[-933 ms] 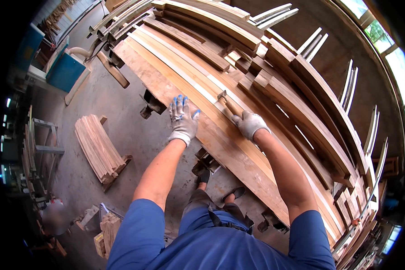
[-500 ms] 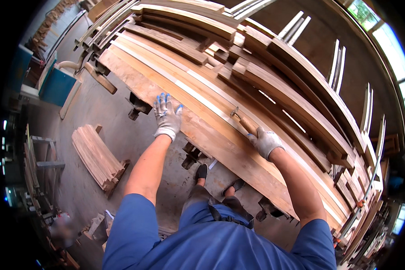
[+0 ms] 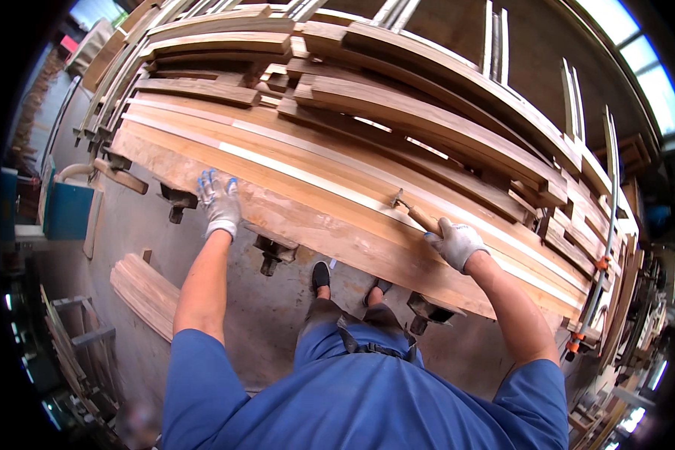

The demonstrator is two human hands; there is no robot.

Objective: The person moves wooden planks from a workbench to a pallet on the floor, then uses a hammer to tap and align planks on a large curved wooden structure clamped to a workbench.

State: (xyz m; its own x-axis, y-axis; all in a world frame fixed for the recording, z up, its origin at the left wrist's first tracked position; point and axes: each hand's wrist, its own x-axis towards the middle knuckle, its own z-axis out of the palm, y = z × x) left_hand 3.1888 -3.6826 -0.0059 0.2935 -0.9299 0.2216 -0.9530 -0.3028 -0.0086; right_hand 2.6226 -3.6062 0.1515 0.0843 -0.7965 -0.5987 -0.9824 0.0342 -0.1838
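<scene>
My left hand (image 3: 220,204), in a white glove with blue fingertips, lies on the near edge of a long wooden board (image 3: 307,221), its fingers spread. In the other glove, my right hand (image 3: 457,244) grips a wooden-handled tool (image 3: 423,219) with a thin, bent metal head. That head is over a pale strip (image 3: 315,182) running lengthwise along the boards; whether it touches the wood I cannot tell. Several light and tan strips lie side by side beyond the near board.
Thick curved timbers (image 3: 427,124) are stacked along the far side. Metal brackets (image 3: 274,253) jut out below the near edge. A bundle of wood pieces (image 3: 144,292) lies on the floor at left. An orange-ended bar clamp (image 3: 601,264) stands at the right.
The view has turned and shifted, so the boards look more level. My left hand has moved left along the board's edge. My right hand still holds the tool over the strips.
</scene>
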